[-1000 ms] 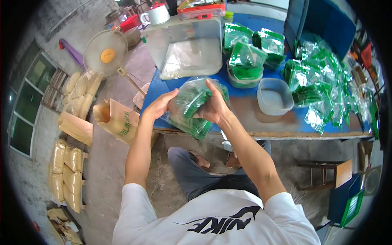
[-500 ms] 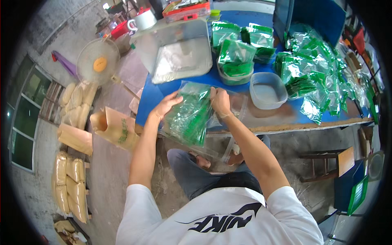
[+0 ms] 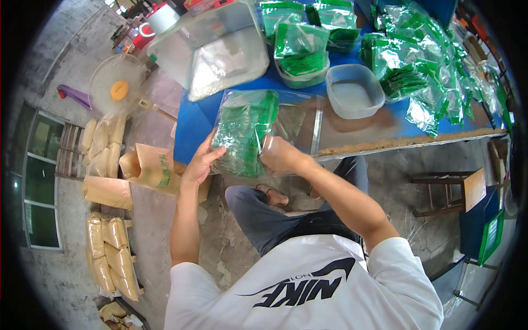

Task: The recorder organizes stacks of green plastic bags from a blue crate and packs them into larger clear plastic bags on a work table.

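"Head view: where to look first?"

"Straight at the clear bag [image 3: 268, 118], between both hands at the front of the blue table [image 3: 190, 122], lower end jutting past the edge toward the lap. Filled on the left with green packets [image 3: 242, 129], overlapping in a stack; loose plastic spread out to the right."

"And the left hand [image 3: 202, 164]?"

"Clasping the bag by the left edge, toward the near corner, thumb laid over the plastic."

"Same for the right hand [image 3: 283, 155]?"

"Up against the bag, just right of the stack, fingers curled narrow. Pinching the plastic or merely pressing: cannot tell. Hard to say, too, whether inside the bag or outside."

"Now outward. What on the right?"

"Near the bag, a square see-through tub [image 3: 355, 92]. Past that, a big heap of shiny packets [image 3: 418, 55], spilling toward the front edge."

"And behind?"

"A large translucent bin [image 3: 242, 33], back and to the left, with a white kettle [image 3: 163, 21] at its far left, red-lidded. Between bin and square tub, a second tub [image 3: 301, 74] crammed with more green packaging."

"Off the table?"

"To the left, a fan [image 3: 117, 91] with an orange hub, and nearer, a brown paper sack [image 3: 157, 165]. Well apart on the right, a wooden stool [image 3: 474, 190]."
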Available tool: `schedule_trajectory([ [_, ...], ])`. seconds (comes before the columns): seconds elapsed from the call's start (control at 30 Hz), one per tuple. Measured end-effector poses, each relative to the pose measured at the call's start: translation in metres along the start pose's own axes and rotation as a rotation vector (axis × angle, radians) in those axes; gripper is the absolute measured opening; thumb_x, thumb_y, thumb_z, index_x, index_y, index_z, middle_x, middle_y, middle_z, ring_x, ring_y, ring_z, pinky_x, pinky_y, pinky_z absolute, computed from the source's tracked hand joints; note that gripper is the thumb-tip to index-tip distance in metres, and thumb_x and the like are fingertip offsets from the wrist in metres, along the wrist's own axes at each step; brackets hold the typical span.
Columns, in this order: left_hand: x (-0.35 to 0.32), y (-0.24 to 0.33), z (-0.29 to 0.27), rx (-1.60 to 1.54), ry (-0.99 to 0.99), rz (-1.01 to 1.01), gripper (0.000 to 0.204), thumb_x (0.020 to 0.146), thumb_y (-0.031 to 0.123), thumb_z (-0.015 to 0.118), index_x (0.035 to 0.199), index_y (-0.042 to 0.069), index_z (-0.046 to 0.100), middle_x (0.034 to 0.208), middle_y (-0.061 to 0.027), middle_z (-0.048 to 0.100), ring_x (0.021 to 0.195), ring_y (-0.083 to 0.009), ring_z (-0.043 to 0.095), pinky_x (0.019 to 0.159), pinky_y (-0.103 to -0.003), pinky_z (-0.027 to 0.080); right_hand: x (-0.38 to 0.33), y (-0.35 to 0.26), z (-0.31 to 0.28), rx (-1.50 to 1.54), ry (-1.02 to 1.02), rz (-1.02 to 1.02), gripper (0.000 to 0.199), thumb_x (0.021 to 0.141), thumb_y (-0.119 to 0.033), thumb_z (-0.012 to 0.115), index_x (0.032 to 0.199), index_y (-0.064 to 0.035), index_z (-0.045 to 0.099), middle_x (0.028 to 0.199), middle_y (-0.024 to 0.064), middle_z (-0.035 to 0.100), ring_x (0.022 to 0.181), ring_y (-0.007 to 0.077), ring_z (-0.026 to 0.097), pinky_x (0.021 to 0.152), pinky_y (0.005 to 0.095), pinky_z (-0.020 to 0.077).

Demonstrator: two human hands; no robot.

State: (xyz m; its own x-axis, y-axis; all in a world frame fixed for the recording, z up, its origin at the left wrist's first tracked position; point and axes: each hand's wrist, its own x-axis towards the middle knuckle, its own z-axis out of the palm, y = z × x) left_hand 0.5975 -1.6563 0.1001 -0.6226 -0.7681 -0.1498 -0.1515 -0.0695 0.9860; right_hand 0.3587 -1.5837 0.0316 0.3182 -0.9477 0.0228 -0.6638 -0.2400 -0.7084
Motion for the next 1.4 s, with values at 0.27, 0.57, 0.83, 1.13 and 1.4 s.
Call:
schedule_trajectory([
  [0.27,-0.039,-0.003,0.006,-0.047,-0.026,-0.069,0.076,0.091,0.012,0.071,0.152,-0.003,0.029,0.147,-0.0081,0.046,0.135,-0.0174,0.043,0.115,-0.034,0.03,-0.029,-0.015,-0.032,0.411,-0.06,0.235,0.02,0.083,-0.012,0.061,0.082,0.0077,0.065,0.087,0.0261,0.066,0.076,0.0388,0.068,0.07,0.0424,0.0554],
  [0.57,-0.01,0.007,-0.001,0.057,0.103,0.053,0.064,0.09,0.018,0.073,0.143,-0.002,0.045,0.136,-0.0079,0.056,0.126,-0.0181,0.05,0.108,-0.032,0.036,0.002,-0.02,-0.034,0.573,0.225,0.231,0.034,0.084,-0.019,0.062,0.091,0.0135,0.062,0.074,0.0297,0.066,0.07,0.0348,0.072,0.064,0.0416,0.0556],
  [0.83,0.018,-0.024,-0.009,0.325,0.19,0.062,0.1,0.076,0.03,0.087,0.149,-0.01,0.031,0.138,-0.0195,0.053,0.125,-0.0242,0.053,0.107,-0.033,0.041,-0.003,0.013,-0.044,0.58,0.732,0.356,0.038,0.097,-0.032,0.059,0.096,0.0052,0.066,0.071,0.0154,0.066,0.066,0.0265,0.064,0.064,0.0396,0.0499],
  [1.13,0.024,-0.009,-0.004,0.743,0.249,0.254,0.111,0.077,0.038,0.085,0.155,-0.004,0.018,0.155,-0.0249,0.035,0.146,-0.0318,0.03,0.118,-0.041,0.026,-0.021,0.024,-0.006,1.464,0.32,0.296,0.034,0.103,-0.036,0.051,0.101,-0.0035,0.059,0.075,0.0024,0.058,0.063,0.0117,0.057,0.056,0.0285,0.0485],
  [1.4,0.076,-0.019,0.077,1.529,0.291,0.249,0.079,0.094,0.063,0.049,0.154,0.013,0.035,0.162,-0.0163,0.023,0.15,-0.0381,0.018,0.12,-0.059,0.009,-0.112,0.036,-0.072,0.388,0.827,0.227,0.035,0.089,-0.018,0.073,0.114,0.001,0.059,0.088,0.0096,0.066,0.079,0.019,0.064,0.073,0.031,0.0536],
])
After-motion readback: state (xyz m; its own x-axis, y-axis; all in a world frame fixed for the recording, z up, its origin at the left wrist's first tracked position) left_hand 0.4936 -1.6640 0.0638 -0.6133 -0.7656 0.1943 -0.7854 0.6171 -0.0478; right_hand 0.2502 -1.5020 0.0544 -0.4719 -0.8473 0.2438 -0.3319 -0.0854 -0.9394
